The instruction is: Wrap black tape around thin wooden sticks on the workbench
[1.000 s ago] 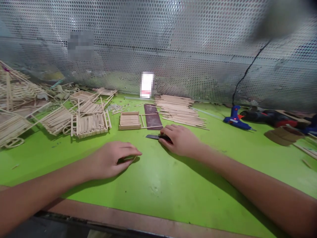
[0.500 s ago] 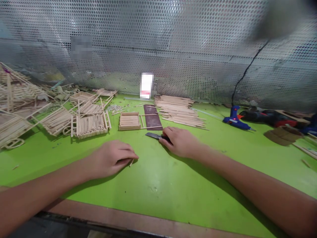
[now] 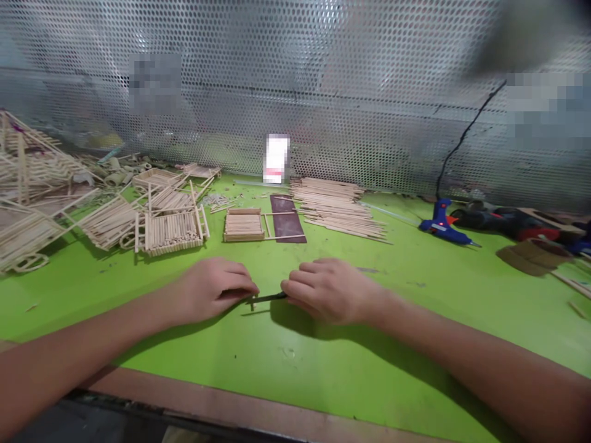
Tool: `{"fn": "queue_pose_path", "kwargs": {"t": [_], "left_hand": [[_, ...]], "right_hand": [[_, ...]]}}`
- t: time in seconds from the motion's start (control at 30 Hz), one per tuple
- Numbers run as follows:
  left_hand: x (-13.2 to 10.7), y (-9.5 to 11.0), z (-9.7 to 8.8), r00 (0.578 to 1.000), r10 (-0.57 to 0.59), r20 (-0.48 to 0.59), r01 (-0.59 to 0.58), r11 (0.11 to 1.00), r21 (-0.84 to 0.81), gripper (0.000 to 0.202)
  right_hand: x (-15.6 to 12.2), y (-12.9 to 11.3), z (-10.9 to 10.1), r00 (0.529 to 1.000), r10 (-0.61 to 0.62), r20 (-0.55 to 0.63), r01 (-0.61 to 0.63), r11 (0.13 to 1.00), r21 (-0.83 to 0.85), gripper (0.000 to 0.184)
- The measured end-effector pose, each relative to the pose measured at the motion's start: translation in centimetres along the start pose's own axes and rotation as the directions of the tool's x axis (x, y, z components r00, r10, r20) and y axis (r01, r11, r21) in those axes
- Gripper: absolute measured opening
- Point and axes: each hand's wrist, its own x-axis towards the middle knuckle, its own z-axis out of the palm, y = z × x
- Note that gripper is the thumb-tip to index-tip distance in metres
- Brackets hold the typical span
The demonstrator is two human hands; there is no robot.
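Note:
My left hand (image 3: 217, 289) rests on the green tabletop (image 3: 198, 363), its fingertips pinching a short piece of thin wooden stick (image 3: 253, 306). In my right hand (image 3: 330, 289) is a knife (image 3: 270, 298), gripped by its handle, which the fingers mostly hide. The blade reaches left to the stick just at my left fingertips and appears to touch it. Behind the hands lies a small stick-built tray (image 3: 244, 225), with two thin sticks extending from its right side over a dark brown sheet (image 3: 287, 220).
A pile of thin sticks (image 3: 339, 206) lies beyond my right hand. Several stick-built pieces (image 3: 170, 231) crowd the left. At right are a blue glue gun (image 3: 443, 226) with its cord and a roll of brown tape (image 3: 530, 253). A perforated metal panel (image 3: 221, 80) closes the back.
My right hand has lifted the knife off the tabletop and brought it down and left to the stick piece. My left hand stays nearly in place, still pinching the stick.

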Motion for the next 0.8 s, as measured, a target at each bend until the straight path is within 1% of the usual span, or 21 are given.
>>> {"fn": "queue_pose_path", "kwargs": {"t": [0.07,0.13,0.23,0.33,0.43,0.5,0.57,0.67,0.8], "left_hand": [[0.3,-0.1,0.0,0.999,-0.024,0.03,0.025,1.0,-0.017,0.019],[0.6,-0.3,0.1,0.997,-0.046,0.056,0.048,0.998,-0.032,0.019],[0.7,-0.4,0.2,0.994,-0.064,0.083,0.067,0.997,-0.041,0.02],[0.4,-0.7,0.0,0.994,-0.065,0.093,0.068,0.997,-0.032,0.027],[0.0,-0.9,-0.4,0.996,0.006,0.092,-0.006,1.0,-0.003,0.034],[-0.3,-0.9,-0.5,0.993,0.072,0.095,-0.075,0.997,0.029,0.034],[-0.4,-0.8,-0.6,0.989,0.108,0.1,-0.115,0.991,0.065,0.035],[-0.4,-0.5,-0.5,0.988,0.126,0.092,-0.133,0.989,0.068,0.039],[-0.3,-0.6,-0.3,0.985,0.143,0.1,-0.144,0.99,0.0,0.047]], "right_hand": [[0.7,-0.9,-0.3,0.999,-0.015,0.048,0.017,0.999,-0.037,0.009],[1.3,-1.4,-0.4,0.997,-0.018,0.073,0.022,0.999,-0.048,0.009],[1.6,-1.6,-0.4,0.996,-0.008,0.092,0.013,0.998,-0.054,0.01],[1.5,-1.6,-0.2,0.994,-0.002,0.108,0.008,0.999,-0.052,0.012],[1.3,-1.5,-0.1,0.995,0.0,0.103,0.004,0.999,-0.041,0.012],[1.2,-1.5,0.0,0.996,-0.006,0.086,0.009,0.999,-0.032,0.012],[1.2,-1.5,0.1,0.997,-0.01,0.076,0.011,1.0,-0.025,0.011],[1.1,-1.4,0.2,0.997,-0.009,0.076,0.01,1.0,-0.023,0.01],[0.9,-1.4,0.0,0.997,-0.026,0.071,0.028,0.999,-0.018,0.009]]}}
